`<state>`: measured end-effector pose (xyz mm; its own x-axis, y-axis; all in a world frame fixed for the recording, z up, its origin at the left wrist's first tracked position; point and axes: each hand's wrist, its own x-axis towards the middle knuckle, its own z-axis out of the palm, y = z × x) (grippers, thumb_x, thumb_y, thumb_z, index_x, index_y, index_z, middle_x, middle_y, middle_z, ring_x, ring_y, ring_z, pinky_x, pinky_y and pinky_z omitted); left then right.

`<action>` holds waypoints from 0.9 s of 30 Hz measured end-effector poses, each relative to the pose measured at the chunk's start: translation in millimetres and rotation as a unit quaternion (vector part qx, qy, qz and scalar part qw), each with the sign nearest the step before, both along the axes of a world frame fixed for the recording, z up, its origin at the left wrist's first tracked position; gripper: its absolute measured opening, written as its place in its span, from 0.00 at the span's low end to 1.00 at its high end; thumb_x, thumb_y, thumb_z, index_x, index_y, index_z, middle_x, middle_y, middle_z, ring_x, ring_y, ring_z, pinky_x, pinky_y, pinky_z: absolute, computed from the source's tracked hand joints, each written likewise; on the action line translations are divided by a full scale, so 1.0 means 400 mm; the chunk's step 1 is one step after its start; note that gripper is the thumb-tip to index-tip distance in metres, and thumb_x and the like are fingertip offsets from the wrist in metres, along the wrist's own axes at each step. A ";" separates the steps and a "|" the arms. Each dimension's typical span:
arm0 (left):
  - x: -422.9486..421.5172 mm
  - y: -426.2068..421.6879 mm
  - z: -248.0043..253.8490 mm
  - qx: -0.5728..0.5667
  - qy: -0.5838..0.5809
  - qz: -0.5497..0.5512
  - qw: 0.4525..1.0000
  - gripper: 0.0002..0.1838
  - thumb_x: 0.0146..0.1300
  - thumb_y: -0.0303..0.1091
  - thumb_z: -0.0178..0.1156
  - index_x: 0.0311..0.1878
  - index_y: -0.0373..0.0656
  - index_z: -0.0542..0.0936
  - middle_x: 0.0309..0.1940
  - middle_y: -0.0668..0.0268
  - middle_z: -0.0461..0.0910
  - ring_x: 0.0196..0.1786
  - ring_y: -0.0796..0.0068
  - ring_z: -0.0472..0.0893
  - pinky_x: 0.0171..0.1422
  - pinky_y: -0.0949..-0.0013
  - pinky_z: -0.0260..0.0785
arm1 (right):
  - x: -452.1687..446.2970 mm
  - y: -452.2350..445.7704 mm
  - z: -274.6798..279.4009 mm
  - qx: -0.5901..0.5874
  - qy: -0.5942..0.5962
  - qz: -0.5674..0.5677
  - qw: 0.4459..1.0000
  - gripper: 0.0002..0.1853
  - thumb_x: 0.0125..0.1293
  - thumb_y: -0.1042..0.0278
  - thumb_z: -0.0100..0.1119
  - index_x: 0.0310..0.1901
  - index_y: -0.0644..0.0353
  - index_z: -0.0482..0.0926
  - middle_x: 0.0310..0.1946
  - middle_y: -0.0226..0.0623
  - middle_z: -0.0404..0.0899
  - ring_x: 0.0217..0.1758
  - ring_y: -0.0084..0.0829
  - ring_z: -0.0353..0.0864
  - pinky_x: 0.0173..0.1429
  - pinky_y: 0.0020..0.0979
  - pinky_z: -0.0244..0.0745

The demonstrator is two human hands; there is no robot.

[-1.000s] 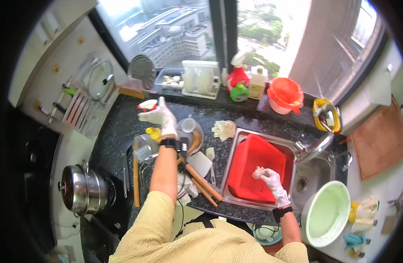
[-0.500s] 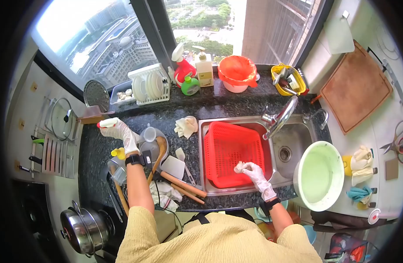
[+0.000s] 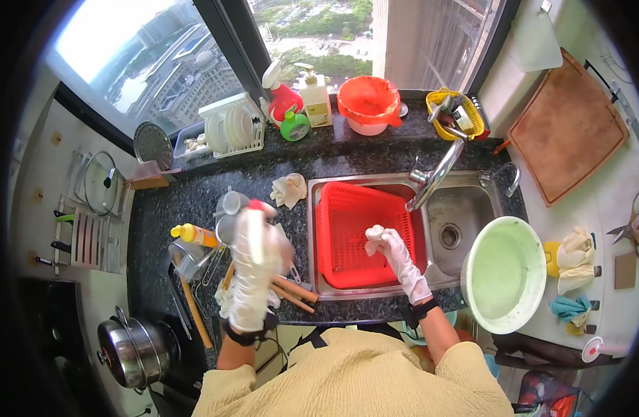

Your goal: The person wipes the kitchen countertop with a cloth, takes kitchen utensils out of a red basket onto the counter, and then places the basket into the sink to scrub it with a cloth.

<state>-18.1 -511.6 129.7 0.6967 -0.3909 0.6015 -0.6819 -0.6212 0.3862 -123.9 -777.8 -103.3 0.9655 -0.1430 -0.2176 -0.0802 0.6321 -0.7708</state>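
Observation:
My left hand [image 3: 251,288], in a clear glove and blurred by motion, is closed around a white object with a red top [image 3: 255,233], above the counter left of the sink. What the object is cannot be made out. My right hand [image 3: 400,260], also gloved, pinches a small whitish lump [image 3: 373,238] over the red perforated basket [image 3: 333,243], which sits in the left sink basin. Below my left hand, wooden rolling pins [image 3: 295,290] and a white cloth [image 3: 224,299] are partly hidden.
A crumpled cloth [image 3: 289,190] lies left of the sink [image 3: 312,208]. The faucet [image 3: 437,174] arches between the basins. A pale green tub [image 3: 505,274] stands at right; a steel pot [image 3: 135,347] at lower left. Bottles [image 3: 316,97] and a dish rack [image 3: 229,128] line the window.
My left hand has swung right and toward my body with the red-and-white object, uncovering the yellow-capped bottle. My right hand has moved slightly up over the basket, still pinching the lump. The view has shifted.

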 end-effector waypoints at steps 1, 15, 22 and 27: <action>-0.037 -0.024 -0.025 -0.039 0.126 0.000 0.991 0.11 0.56 0.24 0.55 0.43 0.37 0.73 0.36 0.58 0.73 0.38 0.59 0.74 0.46 0.61 0.70 | 0.011 0.009 0.034 0.007 0.018 0.006 1.000 0.15 0.67 0.61 0.49 0.47 0.62 0.76 0.39 0.41 0.81 0.37 0.34 0.80 0.53 0.37 0.72; -0.182 -0.168 -0.382 -0.050 0.315 0.020 0.947 0.17 0.58 0.28 0.58 0.52 0.42 0.75 0.40 0.55 0.79 0.45 0.52 0.81 0.50 0.61 0.74 | 0.097 0.094 0.051 0.032 0.159 0.035 0.986 0.20 0.64 0.66 0.55 0.57 0.50 0.68 0.53 0.33 0.76 0.57 0.32 0.76 0.57 0.45 0.71; -0.164 -0.184 -0.403 -0.003 0.385 0.062 0.921 0.13 0.58 0.32 0.59 0.47 0.43 0.76 0.36 0.52 0.81 0.43 0.48 0.82 0.46 0.56 0.75 | 0.118 0.108 0.068 0.007 0.060 0.116 0.991 0.27 0.66 0.72 0.54 0.65 0.52 0.61 0.57 0.33 0.75 0.59 0.30 0.75 0.59 0.40 0.69; -0.163 -0.185 -0.399 0.043 0.416 0.079 0.905 0.14 0.59 0.36 0.58 0.47 0.42 0.76 0.37 0.49 0.81 0.44 0.46 0.81 0.47 0.53 0.74 | 0.128 0.111 0.067 -0.019 0.079 0.115 0.990 0.25 0.66 0.74 0.53 0.65 0.54 0.65 0.57 0.34 0.76 0.59 0.30 0.76 0.58 0.38 0.72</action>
<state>-83.5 -585.7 -29.8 0.9459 -0.2664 -0.1851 -0.0765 -0.7377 0.6708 -72.8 -733.5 -76.4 0.9275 0.0658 -0.3680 -0.3408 0.5536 -0.7599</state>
